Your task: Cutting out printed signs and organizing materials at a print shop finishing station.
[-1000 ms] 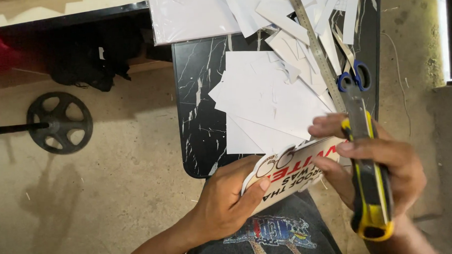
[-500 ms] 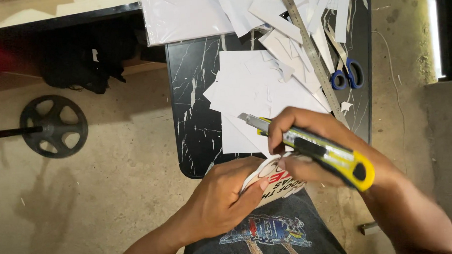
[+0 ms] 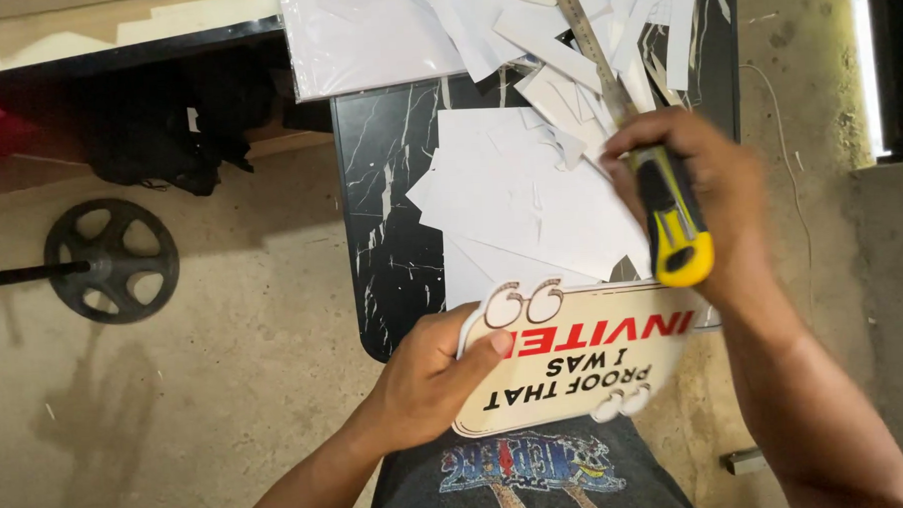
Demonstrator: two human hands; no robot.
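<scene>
My left hand [image 3: 431, 380] grips the left edge of a cream speech-bubble sign board [image 3: 575, 365] with red and black lettering, held over my lap at the near edge of the black marble-patterned table [image 3: 391, 236]. My right hand [image 3: 705, 195] is closed around a yellow and black utility knife [image 3: 674, 221], held above the sign's upper right, over the paper pile. Whether the blade is out cannot be seen.
Several white paper offcuts [image 3: 530, 196] cover the table, with a long metal ruler [image 3: 589, 44] lying across them. A large white sheet [image 3: 364, 37] sits at the back. A dark wheel on a rod [image 3: 112, 261] and a black bag [image 3: 182, 133] lie on the floor to the left.
My right hand has swung the knife up and to the right, turning it nearly upright. The sign board is now uncovered and held flatter, showing its whole face. The scissors are hidden.
</scene>
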